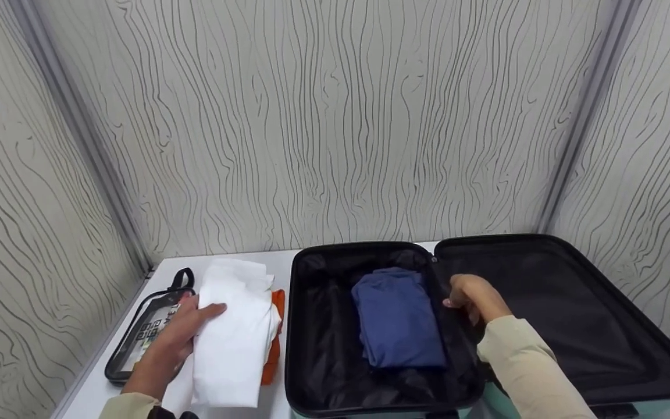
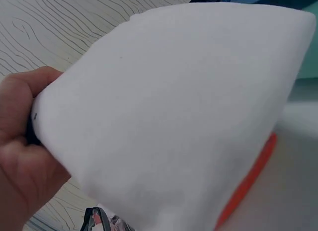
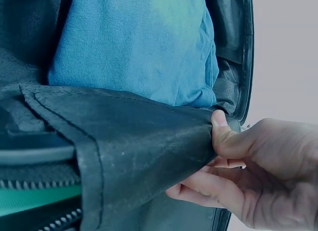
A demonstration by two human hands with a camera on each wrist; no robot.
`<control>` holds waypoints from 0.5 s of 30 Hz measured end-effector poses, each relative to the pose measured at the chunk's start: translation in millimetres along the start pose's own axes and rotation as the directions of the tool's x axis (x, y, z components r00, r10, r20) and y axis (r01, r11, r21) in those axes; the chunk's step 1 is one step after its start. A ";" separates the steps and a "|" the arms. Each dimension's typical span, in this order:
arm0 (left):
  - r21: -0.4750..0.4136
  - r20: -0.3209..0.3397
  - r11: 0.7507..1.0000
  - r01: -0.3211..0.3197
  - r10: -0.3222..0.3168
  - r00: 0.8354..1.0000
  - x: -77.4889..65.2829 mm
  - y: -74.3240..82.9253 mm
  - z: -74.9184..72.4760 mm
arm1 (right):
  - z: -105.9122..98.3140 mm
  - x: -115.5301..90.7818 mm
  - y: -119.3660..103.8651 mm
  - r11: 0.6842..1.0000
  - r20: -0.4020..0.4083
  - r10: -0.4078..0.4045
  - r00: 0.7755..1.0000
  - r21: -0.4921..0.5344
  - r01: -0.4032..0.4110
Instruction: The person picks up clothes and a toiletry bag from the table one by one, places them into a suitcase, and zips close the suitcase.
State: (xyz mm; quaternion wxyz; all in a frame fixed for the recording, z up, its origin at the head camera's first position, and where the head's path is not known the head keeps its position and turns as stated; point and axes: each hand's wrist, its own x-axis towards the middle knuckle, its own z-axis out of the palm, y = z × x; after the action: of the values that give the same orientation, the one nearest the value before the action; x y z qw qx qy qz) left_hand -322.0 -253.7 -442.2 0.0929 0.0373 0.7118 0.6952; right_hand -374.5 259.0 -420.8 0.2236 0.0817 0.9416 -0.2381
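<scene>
My left hand [image 1: 173,333] grips the left edge of a folded white garment [image 1: 233,343], thumb on top and fingers underneath. In the left wrist view this white cloth [image 2: 164,102] fills most of the picture, held above an orange cloth [image 2: 246,186]. At the middle of an open suitcase [image 1: 320,326], my right hand [image 1: 474,295] is at the fold between base and lid. The right wrist view shows that hand [image 3: 258,171] pinching the black lining strip [image 3: 144,146] between thumb and fingers. A folded blue garment [image 1: 399,320] lies in the base, beside the strip.
A clear, black-edged pouch [image 1: 131,343] with a wrist loop lies on the white table, left of the white garment. The suitcase lid [image 1: 567,326] lies open at the right. Patterned panels [image 1: 335,128] stand behind and on both sides.
</scene>
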 end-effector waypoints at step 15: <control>-0.020 -0.066 0.998 -0.064 0.063 0.996 -8.7 45.0 34.8 | 0.9 1.0 -1.8 1.000 -0.025 -0.001 1.000 -0.021 0.000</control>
State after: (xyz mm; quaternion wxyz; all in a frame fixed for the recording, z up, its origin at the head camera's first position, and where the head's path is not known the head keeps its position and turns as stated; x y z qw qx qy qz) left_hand -310.6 -219.7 -397.1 0.0480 0.0362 0.7053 0.7064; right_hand -375.6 257.0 -421.3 0.2126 0.0821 0.9467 -0.2275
